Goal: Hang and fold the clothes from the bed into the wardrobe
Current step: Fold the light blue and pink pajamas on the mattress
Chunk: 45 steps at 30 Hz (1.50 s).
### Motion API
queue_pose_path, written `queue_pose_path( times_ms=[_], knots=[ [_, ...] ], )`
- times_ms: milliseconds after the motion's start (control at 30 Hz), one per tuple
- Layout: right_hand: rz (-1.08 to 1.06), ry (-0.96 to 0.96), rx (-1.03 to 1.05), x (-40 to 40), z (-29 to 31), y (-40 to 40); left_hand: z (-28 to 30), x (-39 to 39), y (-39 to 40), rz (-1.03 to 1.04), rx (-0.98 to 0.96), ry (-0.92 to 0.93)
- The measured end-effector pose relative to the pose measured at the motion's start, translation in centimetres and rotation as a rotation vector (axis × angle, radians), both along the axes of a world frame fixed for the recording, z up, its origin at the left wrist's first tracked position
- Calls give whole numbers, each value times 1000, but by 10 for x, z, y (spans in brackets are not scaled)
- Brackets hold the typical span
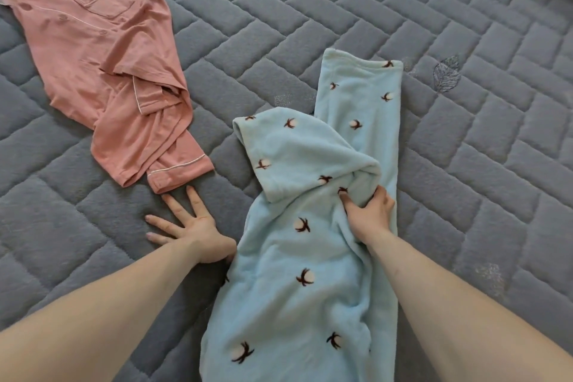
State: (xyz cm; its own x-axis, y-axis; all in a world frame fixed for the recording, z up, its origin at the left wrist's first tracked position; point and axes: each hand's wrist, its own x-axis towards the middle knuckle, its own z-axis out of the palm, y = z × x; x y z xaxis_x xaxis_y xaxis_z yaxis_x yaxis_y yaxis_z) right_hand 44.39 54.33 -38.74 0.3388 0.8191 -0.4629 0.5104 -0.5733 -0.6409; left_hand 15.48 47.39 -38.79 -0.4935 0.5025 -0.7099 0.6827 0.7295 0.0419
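- Right hand [370, 214]: fingers curled, gripping a bunched fold of the blue fleece [305, 260].
- Left hand [189, 223]: flat, fingers spread, palm on the bed [465, 139], left of the fleece.
- Pink shirt [102, 71]: crumpled, far-left of the fleece.

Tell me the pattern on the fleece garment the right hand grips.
Pale blue fleece garment with dark brown-and-white cotton-boll motifs; head view.

Open quilted bed [310, 9] between pink shirt [102, 71] and blue fleece [310, 257].
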Motion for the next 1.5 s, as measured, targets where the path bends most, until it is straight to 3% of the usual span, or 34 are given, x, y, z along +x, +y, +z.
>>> queue_pose_path(
  times_ms=[100, 133, 300, 400, 467, 533, 633, 733, 833, 933, 1033, 1100, 1233, 1300, 1400, 1500],
  knots=[
    [18, 9, 18, 2, -2, -2, 11, 5, 31, -350, 212, -98],
    [23, 8, 24, 3, -4, -2, 12, 9, 46, -373, 231, -126],
    [18, 17, 34, 3, -3, 0, -11, 31, 81, -230, 93, -41],
    [70, -168, 241, -6, 5, 0, -18, 33, 88, -179, 115, -29],
    [260, -293, 476, -18, 16, 6, -21, 30, 91, -190, 106, -19],
    [546, -415, 552, -30, 22, 21, -26, 28, 96, -190, 91, -27],
    [885, -571, 483, -42, 27, 44, -31, 32, 96, -148, 110, -19],
    [976, -548, 377, -45, 39, 70, -34, 30, 99, -125, 112, -15],
    [826, -328, 318, -39, 61, 101, -35, 30, 100, -114, 86, -2],
    [367, -4, 407, -28, 84, 139, -35, 33, 98, -109, 97, 68],
    [-86, 19, 433, -10, 100, 184, -33, 33, 102, -118, 43, -6],
    [-218, 2, 310, 6, 98, 207, -33, 32, 101, -130, 40, -4],
    [-164, -32, -83, 17, 72, 192, -29, 35, 98, -125, 77, 12],
    [-71, -80, -103, 17, 55, 155, -27, 35, 100, -135, 60, 1],
    [-31, 63, -98, 16, 43, 96, -20, 32, 100, -149, 29, -26],
    [203, 164, -85, 13, 49, 57, -15, 29, 100, -165, 15, -57]
  ],
)
